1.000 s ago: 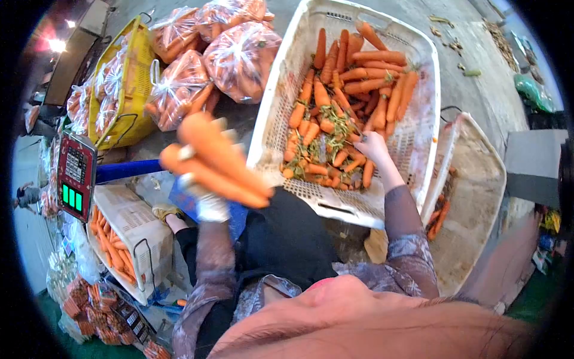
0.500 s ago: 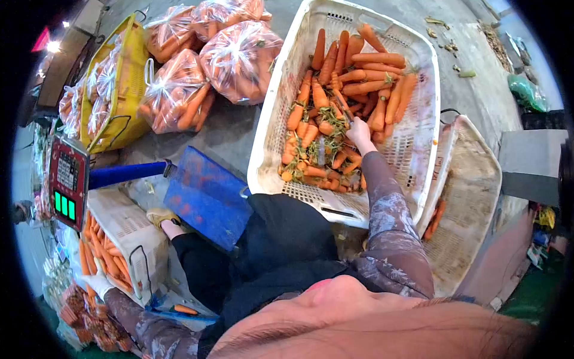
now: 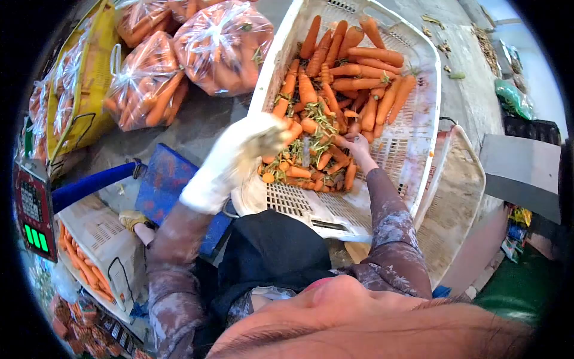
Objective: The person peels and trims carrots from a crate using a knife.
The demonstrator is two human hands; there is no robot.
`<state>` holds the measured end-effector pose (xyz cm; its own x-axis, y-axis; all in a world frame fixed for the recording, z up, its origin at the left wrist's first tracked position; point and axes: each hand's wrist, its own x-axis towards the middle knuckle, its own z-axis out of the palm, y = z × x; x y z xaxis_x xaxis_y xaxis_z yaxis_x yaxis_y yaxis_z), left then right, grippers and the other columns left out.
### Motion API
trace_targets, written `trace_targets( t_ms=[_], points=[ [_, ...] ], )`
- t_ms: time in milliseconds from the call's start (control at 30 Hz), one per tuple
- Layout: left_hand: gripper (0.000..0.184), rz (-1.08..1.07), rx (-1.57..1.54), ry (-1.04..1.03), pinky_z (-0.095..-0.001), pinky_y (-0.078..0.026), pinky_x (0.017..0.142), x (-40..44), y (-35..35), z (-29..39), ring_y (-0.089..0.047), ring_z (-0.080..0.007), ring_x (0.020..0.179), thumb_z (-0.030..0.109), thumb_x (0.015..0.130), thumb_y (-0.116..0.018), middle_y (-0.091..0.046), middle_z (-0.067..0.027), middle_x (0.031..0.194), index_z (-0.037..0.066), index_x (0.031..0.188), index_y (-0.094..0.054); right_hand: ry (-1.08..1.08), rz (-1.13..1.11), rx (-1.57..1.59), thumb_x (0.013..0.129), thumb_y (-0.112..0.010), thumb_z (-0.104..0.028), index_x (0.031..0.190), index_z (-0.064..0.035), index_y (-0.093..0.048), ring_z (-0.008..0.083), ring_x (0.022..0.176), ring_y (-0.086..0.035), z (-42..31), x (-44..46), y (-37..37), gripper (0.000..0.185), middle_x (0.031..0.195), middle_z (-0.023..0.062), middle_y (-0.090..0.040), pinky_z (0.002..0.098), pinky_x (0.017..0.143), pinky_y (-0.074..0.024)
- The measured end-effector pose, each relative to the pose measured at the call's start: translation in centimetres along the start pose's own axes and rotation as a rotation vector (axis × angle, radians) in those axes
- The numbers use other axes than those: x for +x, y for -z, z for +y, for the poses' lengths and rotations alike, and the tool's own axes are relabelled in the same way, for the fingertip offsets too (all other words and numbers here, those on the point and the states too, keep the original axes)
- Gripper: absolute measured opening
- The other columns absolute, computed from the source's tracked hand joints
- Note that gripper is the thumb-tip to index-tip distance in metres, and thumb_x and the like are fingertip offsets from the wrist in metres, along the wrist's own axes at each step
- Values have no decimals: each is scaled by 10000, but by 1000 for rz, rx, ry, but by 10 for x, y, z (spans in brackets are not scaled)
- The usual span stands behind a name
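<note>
A large white plastic crate (image 3: 258,99) holds whole orange carrots (image 3: 375,57) at its far end and a heap of cut carrot tops (image 3: 311,122) with green stubs nearer me. My right hand (image 3: 357,149), bare, is down among the carrots in the middle of the crate. Its fingers are closed, and what lies between them is too hidden to name. A carrot end touches it. My left hand (image 3: 236,155), in a white glove, is over the crate's left rim beside the carrot tops. Motion smears its fingers, so their grip is unclear.
Tied clear bags of carrots (image 3: 224,48) stand on the floor at upper left, beside a yellow crate (image 3: 84,90). A blue scale platform (image 3: 164,185) and its display (image 3: 34,206) are left. Another white crate of carrots (image 3: 98,224) stands below. More crates (image 3: 457,197) lie right.
My left hand has moved from the carrot crate at lower left across to the large crate's left rim. My right hand has shifted slightly nearer me, and a dark thin object beside it no longer shows clearly.
</note>
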<state>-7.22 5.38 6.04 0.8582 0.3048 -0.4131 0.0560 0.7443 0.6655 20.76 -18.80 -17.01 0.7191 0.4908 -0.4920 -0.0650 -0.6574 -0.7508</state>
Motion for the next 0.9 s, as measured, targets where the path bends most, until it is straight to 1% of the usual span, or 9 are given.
trace_targets(
  t_ms=[67,233,300,367,467,600,700,800,900],
  points=[
    [259,-79,-123,25,-273,-462,747,67,-11,-26,-600,-142,784,286,870,-550,-642,-53,915,56,970,-613,-181,-28,53,652,-802,-125,1126,-8,-552,173,869,-593,-1,5,-7,549,976,69,-622,262,724,-481],
    [260,71,-46,69,-248,-449,700,114,-5,-51,-591,-134,752,298,835,-566,-643,-50,876,65,936,-623,110,-116,-683,701,-772,-109,1102,7,-561,256,892,-602,-9,-23,-29,467,1000,111,-646,320,733,-484],
    [272,142,-20,3,-255,-443,676,107,3,-40,-585,-144,743,306,824,-569,-642,-55,882,67,945,-614,132,-51,-583,751,-728,-142,1005,-37,-591,208,714,-600,2,-26,-28,308,869,79,-644,290,629,-473],
    [251,234,35,24,-259,-439,677,111,0,-48,-584,-148,736,298,824,-570,-644,-55,864,74,926,-618,-333,-556,206,782,-693,-202,928,-95,-575,107,510,-494,-13,-29,-5,216,744,23,-590,249,501,-409],
    [308,278,50,43,-282,-426,673,121,-9,-59,-542,-156,729,337,814,-561,-603,-55,875,59,942,-595,-445,-477,541,812,-649,-203,904,-123,-542,38,409,-353,-71,-92,10,163,662,-18,-522,212,423,-328],
    [490,238,103,149,-332,-423,762,118,-21,-67,-521,-187,906,422,785,-630,-561,-79,1018,60,1100,-534,-224,-685,666,732,-700,-188,1050,-37,-568,29,430,-375,-87,-119,19,376,723,9,-586,180,391,-284],
    [545,-10,33,152,-339,-461,744,109,-27,-70,-556,-194,885,430,741,-701,-581,-78,964,64,1107,-530,41,-548,336,731,-694,-178,1011,15,-589,21,418,-370,-138,-136,2,356,670,-15,-545,193,386,-267],
    [488,36,-159,163,-311,-494,644,106,-22,-61,-587,-199,741,360,722,-730,-589,-86,845,40,1034,-534,207,-347,560,785,-671,-168,959,10,-607,48,414,-386,-130,-83,14,257,562,-33,-492,207,396,-290],
    [448,127,-151,213,-332,-501,658,107,-22,-54,-576,-214,717,325,733,-697,-575,-100,828,31,1020,-519,103,-80,483,798,-664,-144,887,-31,-602,56,460,-411,-142,-49,11,156,550,-31,-481,207,451,-321]
  ],
)
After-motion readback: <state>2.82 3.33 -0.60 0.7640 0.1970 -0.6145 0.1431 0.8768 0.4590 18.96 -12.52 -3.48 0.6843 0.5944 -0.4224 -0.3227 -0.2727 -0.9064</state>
